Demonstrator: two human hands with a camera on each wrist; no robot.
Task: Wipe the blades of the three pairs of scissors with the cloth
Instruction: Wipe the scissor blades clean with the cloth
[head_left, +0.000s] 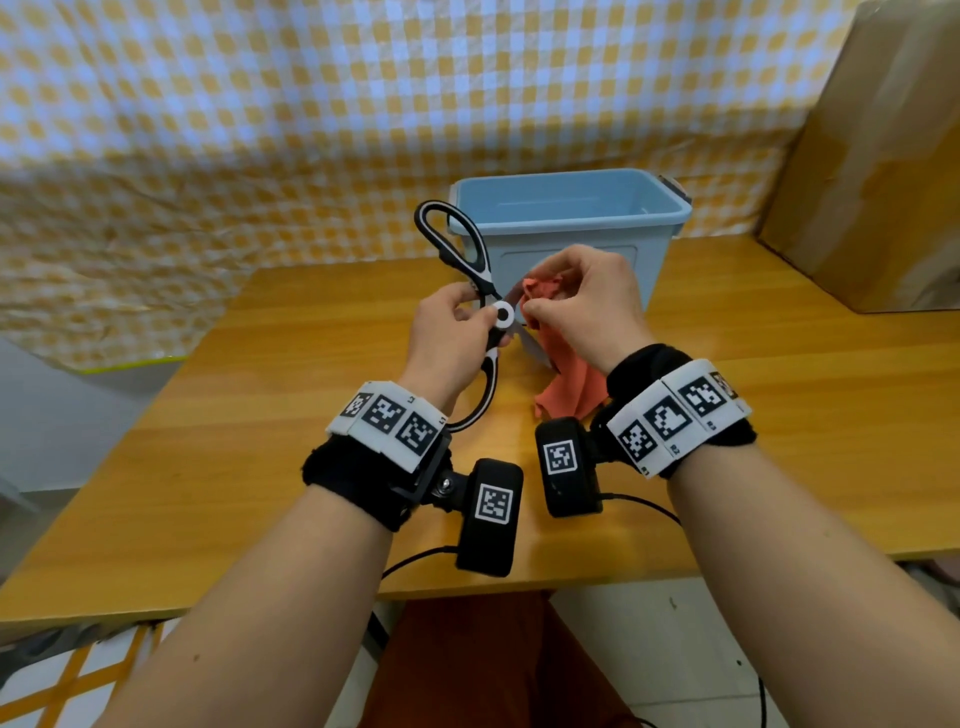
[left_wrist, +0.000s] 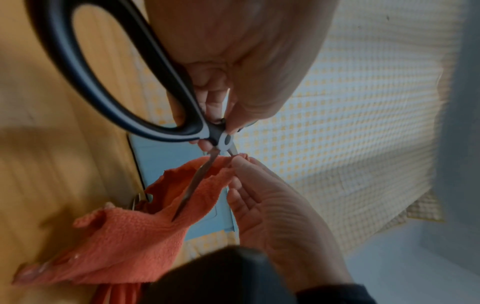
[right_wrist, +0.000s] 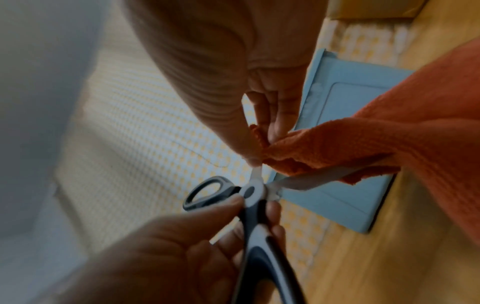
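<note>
Scissors (head_left: 485, 306) with black-and-white handles, blades spread apart, are gripped near the pivot by the left hand (head_left: 449, 338); at its 3 o'clock the right hand (head_left: 587, 306) pinches the orange cloth (head_left: 571, 384) around one blade, above the bench (head_left: 260, 441). Blue bin (head_left: 571, 218) stands at 12 o'clock

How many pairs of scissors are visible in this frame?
1. The scissors are held open in the left hand above the table. Others may lie hidden inside the blue bin.
</note>
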